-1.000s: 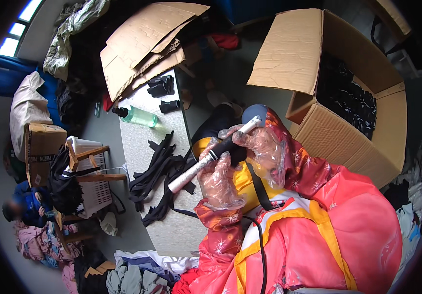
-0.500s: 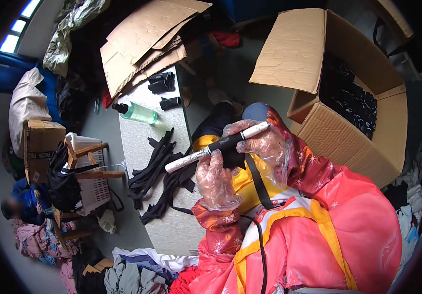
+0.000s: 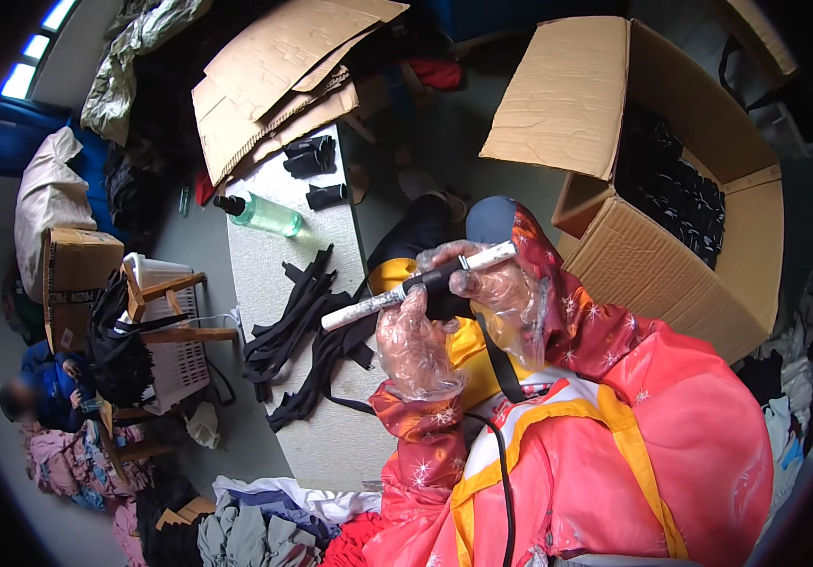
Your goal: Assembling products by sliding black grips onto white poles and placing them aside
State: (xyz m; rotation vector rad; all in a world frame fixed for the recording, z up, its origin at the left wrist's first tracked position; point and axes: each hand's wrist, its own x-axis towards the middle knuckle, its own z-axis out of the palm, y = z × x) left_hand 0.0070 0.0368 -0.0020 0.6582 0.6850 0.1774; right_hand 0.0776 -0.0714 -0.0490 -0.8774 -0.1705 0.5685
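A white rod [image 3: 364,310] slants across my lap, with a black cloth strip [image 3: 441,276] wound around its middle. My left hand [image 3: 416,352] has its fingers closed around the wound part from below, thumb along the rod. My right hand [image 3: 503,288] grips the rod near its upper right end, fingers bent over the black cloth. Clear plastic gloves cover both hands. Loose black cloth strips [image 3: 298,300] lie on the pale table [image 3: 350,454] to the left, one trailing toward my left wrist. Small black rolls [image 3: 310,157] sit at the table's far end.
A green bottle with a black cap [image 3: 269,215] lies on the table beside stacked cardboard [image 3: 279,66]. To the right, an open cardboard box [image 3: 690,274] holds many black rolls. A white basket [image 3: 179,364] and wooden stool [image 3: 189,335] stand left; a person in blue [image 3: 52,387] is beyond.
Both hands shift slightly along the rod, and the rod moves a little with them. The wound cloth looks a bit shifted. The rest of the scene stays put.
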